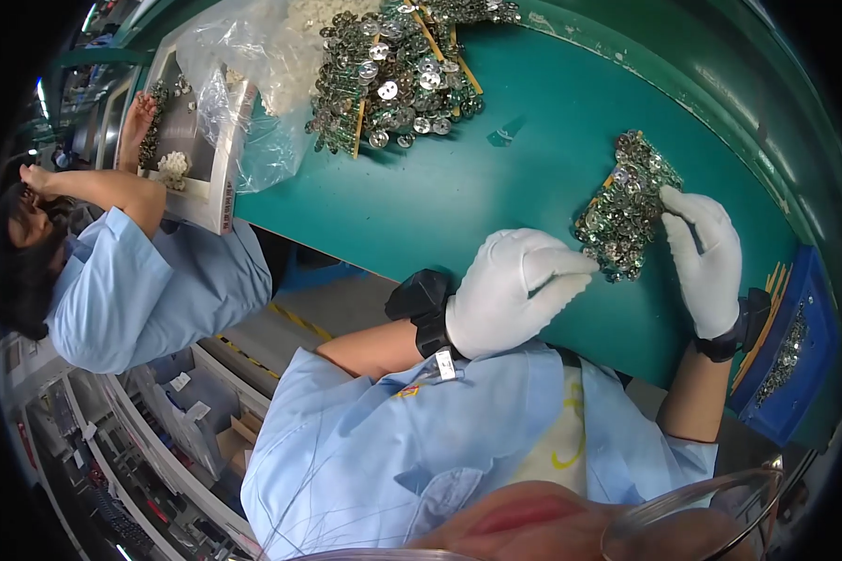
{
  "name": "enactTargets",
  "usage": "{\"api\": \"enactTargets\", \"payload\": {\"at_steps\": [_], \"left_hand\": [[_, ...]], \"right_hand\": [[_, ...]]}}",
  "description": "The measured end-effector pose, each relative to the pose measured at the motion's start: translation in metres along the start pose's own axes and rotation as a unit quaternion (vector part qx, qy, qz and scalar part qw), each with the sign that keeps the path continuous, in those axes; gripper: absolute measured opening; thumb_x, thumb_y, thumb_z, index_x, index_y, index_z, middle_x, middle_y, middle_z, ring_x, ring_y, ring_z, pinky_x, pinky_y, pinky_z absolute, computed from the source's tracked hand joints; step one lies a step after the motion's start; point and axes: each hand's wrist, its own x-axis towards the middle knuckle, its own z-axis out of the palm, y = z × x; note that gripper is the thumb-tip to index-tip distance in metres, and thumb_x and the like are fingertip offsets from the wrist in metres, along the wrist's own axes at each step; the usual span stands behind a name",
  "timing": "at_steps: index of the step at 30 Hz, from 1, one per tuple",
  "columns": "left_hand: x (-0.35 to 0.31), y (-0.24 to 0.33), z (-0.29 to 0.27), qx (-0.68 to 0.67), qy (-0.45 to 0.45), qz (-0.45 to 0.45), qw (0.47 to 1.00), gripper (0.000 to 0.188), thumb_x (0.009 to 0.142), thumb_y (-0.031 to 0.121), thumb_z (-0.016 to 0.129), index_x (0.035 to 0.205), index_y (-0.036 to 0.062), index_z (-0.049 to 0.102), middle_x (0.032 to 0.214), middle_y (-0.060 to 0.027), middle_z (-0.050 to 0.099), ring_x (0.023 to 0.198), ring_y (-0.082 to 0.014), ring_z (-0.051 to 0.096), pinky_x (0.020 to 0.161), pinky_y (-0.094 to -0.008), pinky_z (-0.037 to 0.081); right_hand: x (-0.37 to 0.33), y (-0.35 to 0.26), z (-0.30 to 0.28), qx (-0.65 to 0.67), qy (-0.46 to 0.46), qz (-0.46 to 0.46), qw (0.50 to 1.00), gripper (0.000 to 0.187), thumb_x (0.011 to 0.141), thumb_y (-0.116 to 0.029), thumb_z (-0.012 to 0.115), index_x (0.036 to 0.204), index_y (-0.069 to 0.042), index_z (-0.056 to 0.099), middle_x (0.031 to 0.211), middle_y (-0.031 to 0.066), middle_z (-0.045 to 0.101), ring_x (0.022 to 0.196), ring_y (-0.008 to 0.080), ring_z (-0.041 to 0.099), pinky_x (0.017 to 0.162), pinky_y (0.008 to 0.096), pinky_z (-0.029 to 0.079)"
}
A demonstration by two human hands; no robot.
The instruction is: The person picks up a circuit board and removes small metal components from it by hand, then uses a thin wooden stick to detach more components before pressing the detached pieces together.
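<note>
Head view: both white-gloved hands are working a small heap of shiny silver metal discs mixed w/ thin yellow strips (pixel 624 208), lying on the green tabletop (pixel 458 196) near its right end, just ahead of the person. Left hand (pixel 515 290) is curling in, thumb & forefinger pinching narrow at the heap's lower left edge; can't tell if a disc is actually caught btwn them. Right hand (pixel 706 262) is resting mostly open, fingertips touching the heap's right side, steadying it. To do this well, prob. best keeping the right hand pinning the heap so it isn't spreading, and picking only from the loose edge, since gloves are dulling the feel. Blue tray holding more discs & yellow strips (pixel 784 351) is sitting right of the right wrist. Bigger pile of same silver discs (pixel 393 79) is lying well apart, far left, beside a clear plastic bag (pixel 243 75), where a co-worker in a light blue shirt (pixel 150 280) is busy.
</note>
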Motion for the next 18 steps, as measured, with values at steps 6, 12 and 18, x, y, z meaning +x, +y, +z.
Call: {"api": "enactTargets", "payload": {"at_steps": [6,12,18], "left_hand": [[0.003,-0.002,-0.002,-0.073,-0.031,-0.035,0.996,0.012,0.078,0.005,0.061,0.089,0.0041,0.062,0.083,-0.0092,0.064,0.075,-0.0254,0.061,0.066,-0.0337,0.047],[0.006,0.002,-0.012,-0.134,-0.064,-0.078,0.986,0.011,0.082,0.004,0.058,0.092,0.0021,0.062,0.086,-0.0098,0.063,0.077,-0.0213,0.061,0.069,-0.0306,0.048],[0.007,-0.004,-0.018,-0.225,-0.063,-0.180,0.956,0.012,0.086,0.004,0.055,0.095,0.0005,0.061,0.091,-0.0092,0.062,0.082,-0.0172,0.059,0.074,-0.0280,0.046]], "right_hand": [[-0.002,0.006,-0.001,0.037,0.008,0.045,0.998,0.019,0.080,-0.007,0.062,0.098,-0.003,0.064,0.094,0.0110,0.063,0.089,0.0256,0.058,0.082,0.0331,0.044],[0.008,0.006,-0.003,-0.076,0.046,-0.018,0.996,0.034,0.078,-0.007,0.062,0.112,-0.004,0.058,0.113,0.0152,0.058,0.105,0.0300,0.053,0.093,0.0362,0.040],[0.001,0.011,0.001,-0.061,-0.015,0.043,0.997,0.047,0.077,-0.002,0.059,0.123,-0.004,0.051,0.129,0.0163,0.047,0.121,0.0297,0.043,0.102,0.0363,0.031]]}}
